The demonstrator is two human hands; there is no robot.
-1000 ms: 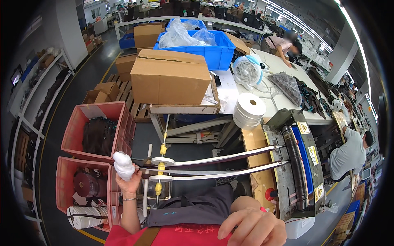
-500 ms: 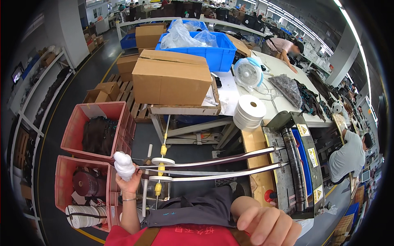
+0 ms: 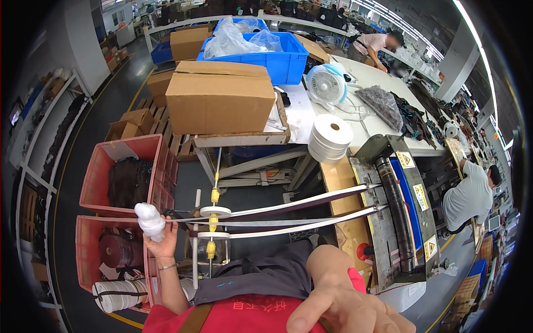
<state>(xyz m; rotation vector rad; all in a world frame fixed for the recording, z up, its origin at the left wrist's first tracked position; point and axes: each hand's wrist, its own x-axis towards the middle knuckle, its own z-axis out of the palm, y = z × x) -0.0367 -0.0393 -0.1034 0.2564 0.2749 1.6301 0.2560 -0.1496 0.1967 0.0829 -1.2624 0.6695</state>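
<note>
My left hand (image 3: 161, 244), a bracelet at its wrist, is closed round a puffy white bundle (image 3: 149, 221) beside the red crates. A strand or strip runs from near its fingers toward two white discs (image 3: 215, 211) on a rod with yellow collars (image 3: 211, 250). White-and-dark strips (image 3: 294, 231) stretch from the discs to a machine with a black roller (image 3: 397, 213) on the right. My right hand (image 3: 352, 305) is close at the lower right, fingers apart, with nothing seen in it; the lower frame edge cuts it off.
Red crates (image 3: 83, 183) with dark material and a roll stand left. Ahead, a cardboard box (image 3: 219, 105) sits on a table near a blue bin (image 3: 286, 58), a fan (image 3: 326, 86) and white tape rolls (image 3: 331, 139). Two people (image 3: 469, 191) work to the right.
My left hand and the white bundle have shifted left, farther from the discs. My right hand has dropped lower and its curled fingers have spread. The whole view has shifted slightly.
</note>
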